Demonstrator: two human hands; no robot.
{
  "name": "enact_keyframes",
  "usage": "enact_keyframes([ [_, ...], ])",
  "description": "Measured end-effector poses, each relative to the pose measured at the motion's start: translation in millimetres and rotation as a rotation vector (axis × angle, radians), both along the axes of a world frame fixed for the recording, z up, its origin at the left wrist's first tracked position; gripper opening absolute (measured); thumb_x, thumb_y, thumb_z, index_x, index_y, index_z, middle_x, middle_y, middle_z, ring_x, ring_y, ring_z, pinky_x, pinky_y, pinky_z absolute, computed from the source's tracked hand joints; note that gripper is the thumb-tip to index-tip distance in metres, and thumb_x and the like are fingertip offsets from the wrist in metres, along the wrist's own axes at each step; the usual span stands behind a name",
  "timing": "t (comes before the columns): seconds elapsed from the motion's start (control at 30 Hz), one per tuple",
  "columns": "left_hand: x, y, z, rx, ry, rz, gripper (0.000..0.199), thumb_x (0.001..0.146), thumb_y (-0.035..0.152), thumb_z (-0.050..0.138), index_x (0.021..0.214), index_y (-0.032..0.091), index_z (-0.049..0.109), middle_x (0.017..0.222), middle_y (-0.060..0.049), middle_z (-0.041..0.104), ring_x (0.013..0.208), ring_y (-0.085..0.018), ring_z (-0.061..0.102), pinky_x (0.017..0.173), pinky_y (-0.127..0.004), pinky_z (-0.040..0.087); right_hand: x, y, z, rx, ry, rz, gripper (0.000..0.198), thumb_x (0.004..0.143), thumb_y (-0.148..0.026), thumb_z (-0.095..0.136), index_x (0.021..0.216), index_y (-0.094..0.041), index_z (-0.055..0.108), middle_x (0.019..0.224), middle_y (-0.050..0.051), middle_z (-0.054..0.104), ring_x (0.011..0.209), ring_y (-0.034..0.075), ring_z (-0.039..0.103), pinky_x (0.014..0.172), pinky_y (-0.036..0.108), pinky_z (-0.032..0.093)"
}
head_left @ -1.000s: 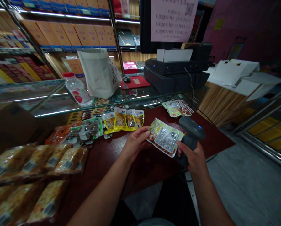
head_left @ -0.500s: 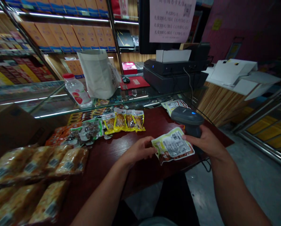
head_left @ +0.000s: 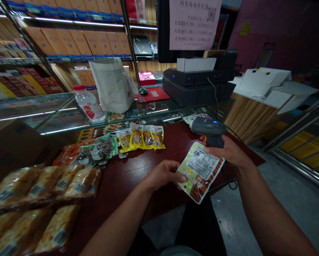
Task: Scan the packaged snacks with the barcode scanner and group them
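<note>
Above the near edge of the dark red bench (head_left: 122,181), the packet (head_left: 191,177) has swung round, one corner now towards the person; the right hand (head_left: 230,151) is wrapped round the scanner (head_left: 209,127), thumb touching the packet; the left hand's (head_left: 163,174) fingers clamp the packet's left edge; the barcode (head_left: 198,153) faces up, seemingly placed for reading.

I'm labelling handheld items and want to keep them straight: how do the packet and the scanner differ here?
The packet is flat and printed in green, white and brown, while the scanner is a bulky dark grey body with a lit blue light. The left hand pinches the packet at one edge; the right hand wraps the scanner's handle. Both are hand-held.
</note>
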State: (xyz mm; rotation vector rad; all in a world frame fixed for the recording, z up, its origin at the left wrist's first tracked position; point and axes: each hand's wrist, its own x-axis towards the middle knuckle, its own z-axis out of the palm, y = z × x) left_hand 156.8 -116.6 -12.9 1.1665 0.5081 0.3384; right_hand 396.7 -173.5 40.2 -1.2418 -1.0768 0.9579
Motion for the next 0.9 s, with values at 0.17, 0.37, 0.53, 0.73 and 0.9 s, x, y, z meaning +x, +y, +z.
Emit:
enact_keyframes([
  [0.17, 10.1, -1.7, -7.5, 0.066, -0.008, 0.241, 0.037, 0.057, 0.039, 0.089, 0.070, 0.015, 0.066, 0.071, -0.003, 0.072, 0.057, -0.015, 0.065, 0.051, -0.025, 0.054, 5.3, 7.3, -11.5, 0.117, -0.057, -0.145, 0.034, 0.065, -0.035, 0.086, 0.090, -0.019, 0.069, 0.065, -0.003, 0.067, 0.050, 0.012, 0.057, 0.045, 0.021, 0.047],
  [0.37, 18.0, 3.8, -22.2, 0.117, 0.000, 0.604, 0.036, 0.059, 0.040, 0.086, 0.066, 0.017, 0.059, 0.071, 0.000, 0.069, 0.065, -0.017, 0.065, 0.058, -0.029, 0.057, -4.5, -21.1, -21.5, 0.181, -0.015, -0.378, 0.035, 0.080, -0.048, 0.075, 0.098, -0.020, 0.064, 0.072, 0.000, 0.068, 0.043, 0.010, 0.051, 0.041, 0.023, 0.043],
  [0.53, 19.2, 4.7, -29.8, 0.122, 0.006, 0.704, 0.030, 0.063, 0.039, 0.084, 0.069, 0.017, 0.064, 0.074, 0.000, 0.069, 0.068, -0.016, 0.063, 0.061, -0.028, 0.056, -52.7, -58.5, -36.2, 0.086, 0.131, -0.279, 0.043, 0.087, -0.058, 0.064, 0.109, -0.021, 0.065, 0.078, 0.002, 0.068, 0.046, 0.010, 0.052, 0.041, 0.023, 0.042],
  [0.73, 18.4, 5.2, -33.8, 0.164, 0.020, 0.765, 0.025, 0.065, 0.035, 0.083, 0.070, 0.017, 0.066, 0.075, 0.000, 0.068, 0.072, -0.017, 0.062, 0.065, -0.026, 0.053, -98.4, -68.4, -40.0, -0.005, 0.125, -0.187, 0.047, 0.089, -0.060, 0.059, 0.110, -0.019, 0.066, 0.075, 0.004, 0.070, 0.044, 0.011, 0.051, 0.044, 0.024, 0.043],
  [0.9, 18.2, 5.5, -34.1, 0.176, 0.012, 0.779, 0.023, 0.068, 0.035, 0.081, 0.072, 0.017, 0.066, 0.074, 0.000, 0.069, 0.069, -0.015, 0.062, 0.064, -0.024, 0.050, -104.2, -66.1, -37.1, -0.036, 0.140, -0.198, 0.046, 0.088, -0.061, 0.060, 0.107, -0.019, 0.066, 0.071, 0.003, 0.069, 0.043, 0.010, 0.050, 0.042, 0.022, 0.042],
])
